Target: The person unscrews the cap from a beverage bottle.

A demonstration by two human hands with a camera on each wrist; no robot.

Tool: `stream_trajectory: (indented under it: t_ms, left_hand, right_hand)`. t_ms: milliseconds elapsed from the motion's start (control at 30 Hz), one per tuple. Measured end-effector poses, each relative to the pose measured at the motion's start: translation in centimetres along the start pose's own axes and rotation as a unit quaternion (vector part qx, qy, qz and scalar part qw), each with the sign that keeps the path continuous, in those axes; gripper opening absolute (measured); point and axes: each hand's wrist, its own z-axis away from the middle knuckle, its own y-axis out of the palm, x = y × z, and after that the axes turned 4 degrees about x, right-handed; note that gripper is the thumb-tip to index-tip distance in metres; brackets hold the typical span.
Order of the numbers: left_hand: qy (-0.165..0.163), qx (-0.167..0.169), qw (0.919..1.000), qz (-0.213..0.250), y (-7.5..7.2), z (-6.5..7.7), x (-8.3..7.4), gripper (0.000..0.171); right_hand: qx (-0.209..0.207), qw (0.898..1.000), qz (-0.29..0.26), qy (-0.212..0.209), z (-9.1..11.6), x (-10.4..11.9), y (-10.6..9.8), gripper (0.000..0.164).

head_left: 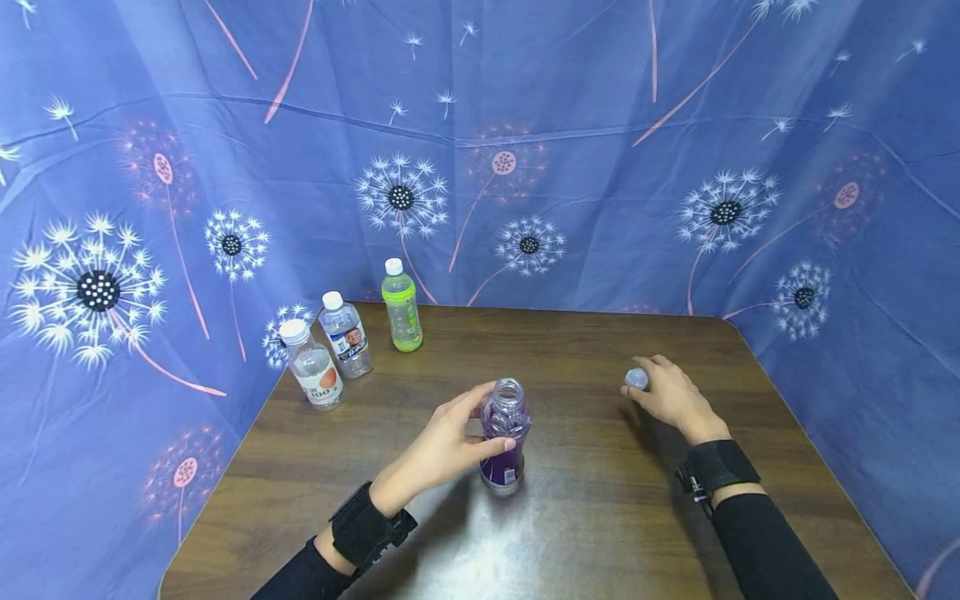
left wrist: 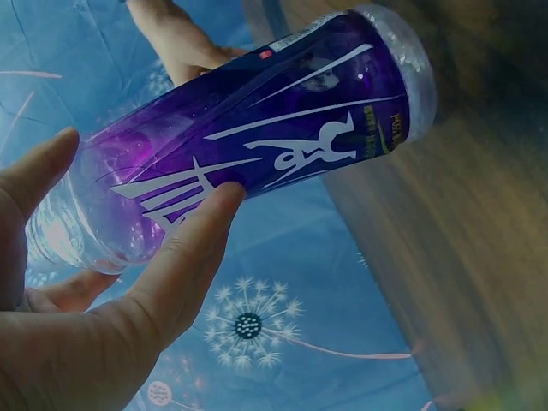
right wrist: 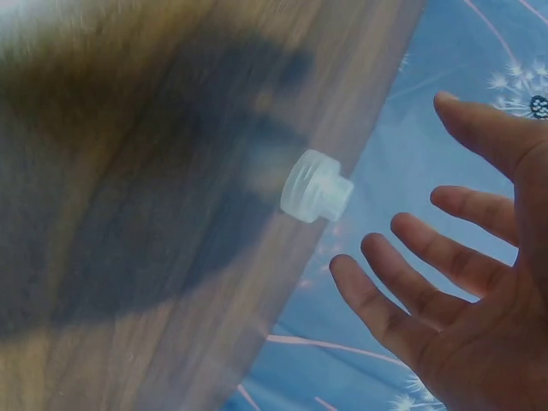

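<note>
A purple plastic bottle [head_left: 498, 473] stands upright on the table with its clear mouth uncapped. My left hand [head_left: 448, 437] holds it around the upper part, thumb on the near side and fingers going behind. White figures on its label [left wrist: 317, 145] show in the left wrist view, with the thumb tip on the label. Farther right, a small translucent cap [head_left: 637, 379] sits on the table. Next to it is my right hand [head_left: 672, 396]. The right wrist view has the stepped, clear-white cap [right wrist: 315, 187] just beyond the spread fingertips [right wrist: 342, 267], apart from them.
Three other capped bottles stand at the back left: a clear one with a peach-coloured fruit label [head_left: 318, 379], a clear one with a portrait label [head_left: 347, 342] and a green one [head_left: 403, 312]. A blue dandelion-print cloth [head_left: 585, 200] hangs around the wooden table [head_left: 570, 350].
</note>
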Motion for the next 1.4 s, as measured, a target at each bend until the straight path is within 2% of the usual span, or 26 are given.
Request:
stream_trajectory:
  t_ms: [167,433,600,1000,1400]
  left_hand:
    - [-0.011,0.0,0.9999,0.007,0.5,0.5,0.3,0.077]
    - [-0.001,-0.004,0.9997,0.022,0.8,0.9,0.4,0.078]
    - [0.005,-0.011,0.9999,0.012,1.0,1.1,0.6,0.078]
    - [-0.006,-0.017,0.9997,0.017,1.1,1.1,1.1,0.078]
    - [-0.011,-0.019,0.9998,0.002,1.6,1.0,1.0,0.082]
  right_hand:
    - [0.023,1.0,0.008,0.008,-0.9,-0.3,0.0,0.068]
    - [0.062,0.998,0.022,0.027,-2.5,-0.8,0.7,0.069]
    - [0.075,0.996,0.028,0.029,-3.3,-1.0,1.3,0.068]
    - [0.054,0.996,0.074,0.005,-4.5,-1.9,3.0,0.05]
    - [0.065,0.996,0.055,0.034,-4.3,-2.6,3.3,0.048]
